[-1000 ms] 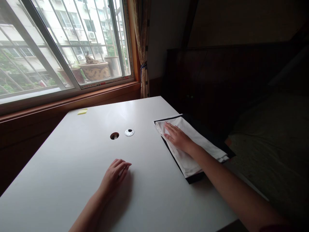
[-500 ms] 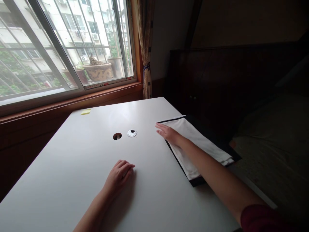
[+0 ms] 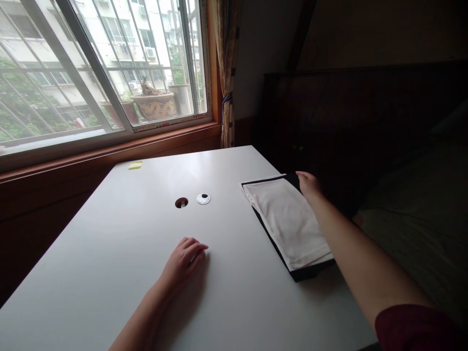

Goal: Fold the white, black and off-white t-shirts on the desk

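A folded white cloth (image 3: 283, 219) lies on a black folded cloth (image 3: 290, 179), which shows as a dark border around it, at the right side of the white table (image 3: 120, 253). At the black cloth's far right corner, my right hand (image 3: 310, 185) has its fingers closed on the edge. My right forearm hides the right part of both cloths. My left hand (image 3: 185, 256) rests on the tabletop, left of the cloths, its fingers loosely curled together with nothing in them.
A round hole (image 3: 182, 203) and a round silvery cover (image 3: 204, 199) with a dark opening are in the tabletop. Yellow sticky notes (image 3: 135, 165) lie near the far left corner. Beyond stand a barred window (image 3: 127, 63) and a tied curtain (image 3: 227, 97).
My right hand has moved right, from the white cloth's far left corner to the black cloth's far right corner. My left hand stays in place. The view has shifted slightly.
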The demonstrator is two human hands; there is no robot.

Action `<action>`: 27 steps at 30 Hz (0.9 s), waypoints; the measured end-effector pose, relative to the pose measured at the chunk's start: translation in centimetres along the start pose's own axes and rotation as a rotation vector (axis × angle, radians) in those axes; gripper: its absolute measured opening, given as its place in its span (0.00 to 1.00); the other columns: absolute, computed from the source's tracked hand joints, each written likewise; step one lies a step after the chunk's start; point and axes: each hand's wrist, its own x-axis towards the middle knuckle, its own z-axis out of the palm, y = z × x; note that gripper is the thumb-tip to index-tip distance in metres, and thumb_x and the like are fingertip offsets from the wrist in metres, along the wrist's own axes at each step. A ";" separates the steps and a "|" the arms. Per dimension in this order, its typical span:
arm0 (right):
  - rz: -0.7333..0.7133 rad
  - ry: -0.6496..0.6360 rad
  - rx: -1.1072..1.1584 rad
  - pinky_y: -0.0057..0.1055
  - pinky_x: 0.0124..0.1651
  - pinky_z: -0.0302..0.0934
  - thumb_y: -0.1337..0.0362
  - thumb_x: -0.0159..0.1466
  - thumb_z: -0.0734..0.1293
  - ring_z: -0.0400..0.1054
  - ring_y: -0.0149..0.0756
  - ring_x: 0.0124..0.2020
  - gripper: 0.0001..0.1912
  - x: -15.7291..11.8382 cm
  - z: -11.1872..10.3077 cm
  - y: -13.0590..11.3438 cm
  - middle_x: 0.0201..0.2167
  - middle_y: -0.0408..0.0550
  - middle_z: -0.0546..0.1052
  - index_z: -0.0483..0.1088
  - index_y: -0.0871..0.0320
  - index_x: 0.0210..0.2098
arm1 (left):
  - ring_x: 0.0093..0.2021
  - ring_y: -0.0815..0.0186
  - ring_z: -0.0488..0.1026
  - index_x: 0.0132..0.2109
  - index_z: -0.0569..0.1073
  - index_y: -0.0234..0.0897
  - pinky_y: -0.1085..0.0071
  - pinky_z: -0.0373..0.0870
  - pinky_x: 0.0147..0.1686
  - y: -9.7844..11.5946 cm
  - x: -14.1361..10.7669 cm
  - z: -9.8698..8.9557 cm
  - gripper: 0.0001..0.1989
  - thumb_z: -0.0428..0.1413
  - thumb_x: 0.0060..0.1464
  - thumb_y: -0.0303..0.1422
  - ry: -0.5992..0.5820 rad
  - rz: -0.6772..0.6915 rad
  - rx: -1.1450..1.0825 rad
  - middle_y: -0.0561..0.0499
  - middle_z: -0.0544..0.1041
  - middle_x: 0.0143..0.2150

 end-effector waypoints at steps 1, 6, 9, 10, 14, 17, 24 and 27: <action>-0.044 0.013 -0.070 0.49 0.67 0.60 0.62 0.66 0.61 0.68 0.49 0.63 0.19 -0.2 0.3 -0.1 0.54 0.55 0.80 0.78 0.58 0.49 | 0.46 0.58 0.74 0.50 0.78 0.43 0.60 0.74 0.46 -0.1 0.0 0.0 0.14 0.47 0.71 0.35 -0.004 0.002 0.003 0.46 0.79 0.44; -0.286 -0.185 -0.330 0.47 0.75 0.47 0.59 0.68 0.61 0.57 0.47 0.71 0.21 -2.7 4.8 -0.5 0.67 0.51 0.71 0.76 0.55 0.56 | 0.47 0.57 0.74 0.51 0.78 0.43 0.60 0.73 0.48 -0.3 -0.1 0.2 0.14 0.48 0.71 0.35 -0.012 -0.004 0.005 0.46 0.79 0.45; -0.384 -0.370 -0.426 0.49 0.76 0.44 0.56 0.67 0.65 0.54 0.50 0.73 0.25 -5.6 7.9 -0.5 0.70 0.54 0.66 0.74 0.58 0.59 | 0.47 0.58 0.74 0.50 0.78 0.44 0.60 0.73 0.48 -0.2 -0.1 0.1 0.13 0.48 0.70 0.34 -0.011 -0.008 0.003 0.46 0.79 0.45; -0.422 -0.425 -0.467 0.51 0.76 0.43 0.54 0.67 0.65 0.53 0.51 0.73 0.27 -6.8 8.7 -0.6 0.71 0.55 0.65 0.72 0.59 0.62 | 0.48 0.58 0.74 0.51 0.78 0.44 0.60 0.73 0.49 -0.2 -0.1 0.1 0.13 0.49 0.70 0.33 -0.013 -0.008 0.002 0.46 0.79 0.45; -0.671 -0.593 -0.761 0.54 0.76 0.39 0.53 0.74 0.57 0.46 0.50 0.76 0.31 -11.0 10.7 -1.2 0.75 0.60 0.55 0.61 0.64 0.70 | 0.48 0.58 0.73 0.50 0.78 0.44 0.60 0.72 0.49 -0.1 -0.1 0.1 0.13 0.49 0.69 0.32 -0.017 -0.005 -0.002 0.46 0.78 0.45; -0.780 -0.683 -0.822 0.54 0.76 0.40 0.55 0.72 0.60 0.44 0.52 0.76 0.31 -12.6 11.2 -1.9 0.75 0.62 0.55 0.63 0.65 0.69 | 0.47 0.58 0.73 0.50 0.78 0.43 0.60 0.72 0.49 -0.4 -0.1 0.1 0.13 0.49 0.70 0.33 -0.017 0.007 0.001 0.46 0.78 0.45; -0.345 -0.661 0.019 0.50 0.71 0.57 0.51 0.69 0.64 0.65 0.47 0.67 0.23 -8.9 9.9 -2.7 0.68 0.52 0.68 0.72 0.52 0.60 | 0.48 0.58 0.73 0.51 0.77 0.44 0.60 0.72 0.49 -0.7 -0.2 0.3 0.12 0.49 0.70 0.33 -0.016 0.014 -0.008 0.46 0.78 0.46; -0.013 -0.487 0.314 0.47 0.60 0.70 0.51 0.67 0.66 0.77 0.44 0.54 0.20 -5.4 7.8 -2.1 0.60 0.53 0.76 0.73 0.52 0.55 | 0.48 0.58 0.73 0.51 0.78 0.45 0.60 0.72 0.49 -0.7 -0.2 0.3 0.12 0.49 0.70 0.32 -0.014 0.015 -0.003 0.47 0.78 0.46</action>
